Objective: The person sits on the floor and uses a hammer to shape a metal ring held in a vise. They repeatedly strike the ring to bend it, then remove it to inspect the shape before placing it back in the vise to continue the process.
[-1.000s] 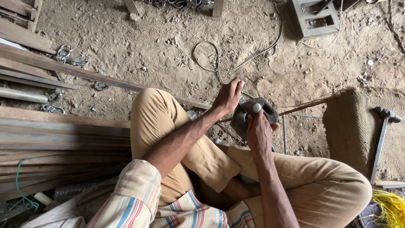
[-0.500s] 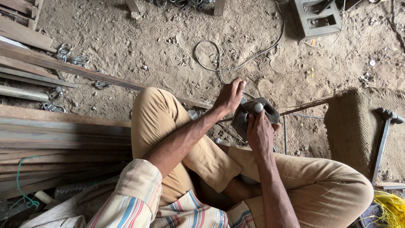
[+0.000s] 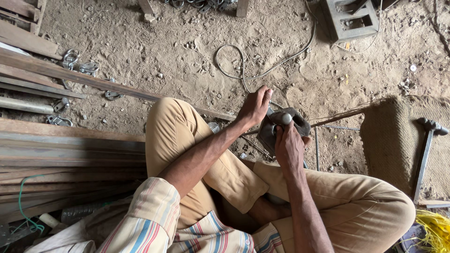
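The person sits cross-legged on the dusty ground, and between the knees lies a dark, rounded power tool point(image 3: 281, 126), grey-black and grimy, with a pale round knob at its top. It sits low on the dirt just ahead of the shins, partly covered by both hands. The right hand point(image 3: 289, 149) is wrapped over the tool's near side, fingers curled tight around the body below the knob, so it is plainly holding it. The left hand point(image 3: 254, 107) reaches across from the other knee and rests on the tool's far left edge with the fingers bent down; whether it clamps the tool or only steadies it I cannot tell.

A thin rusty rod point(image 3: 337, 117) runs out from under the tool toward the right, touching the edge of a coarse burlap mat point(image 3: 398, 140). A hammer point(image 3: 425, 154) lies on that mat, well apart from the hands. A grey cable point(image 3: 262, 70) loops over the dirt just beyond the left hand. To the left, long wooden planks and metal strips point(image 3: 70, 150) are stacked beside the knee, with small metal clasps point(image 3: 79, 65) scattered near them. A grey concrete block point(image 3: 351, 18) stands at the top right. The hands and forearms hide most of the tool's working end.
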